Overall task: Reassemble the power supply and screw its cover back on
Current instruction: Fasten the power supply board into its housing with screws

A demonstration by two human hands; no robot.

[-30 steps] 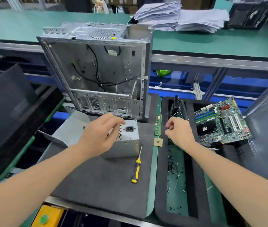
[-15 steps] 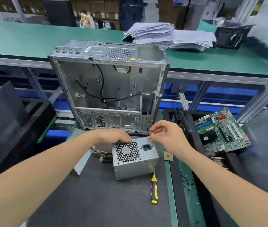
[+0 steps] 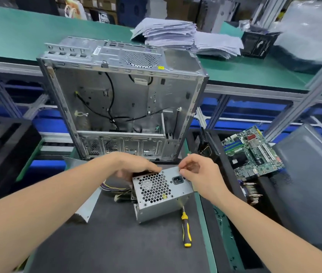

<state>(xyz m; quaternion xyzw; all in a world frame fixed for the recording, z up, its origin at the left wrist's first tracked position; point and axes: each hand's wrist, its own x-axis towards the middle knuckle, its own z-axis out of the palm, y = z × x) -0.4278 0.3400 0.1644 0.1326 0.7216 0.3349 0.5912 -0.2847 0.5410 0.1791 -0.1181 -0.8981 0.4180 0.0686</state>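
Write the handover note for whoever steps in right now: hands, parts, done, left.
Left hand holds the top of the silver metal power supply box on the dark mat. Right hand pinches at its top right corner; any screw there is too small to see. Yellow-and-black screwdriver lies untouched right of the box; bent grey metal sheet lies left. Done: no fitted screw visible. Left: probably close the box and drive the cover screws.

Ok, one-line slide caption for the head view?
Left hand holds the power supply while right hand pinches at its top corner; yellow-handled screwdriver lies beside it.
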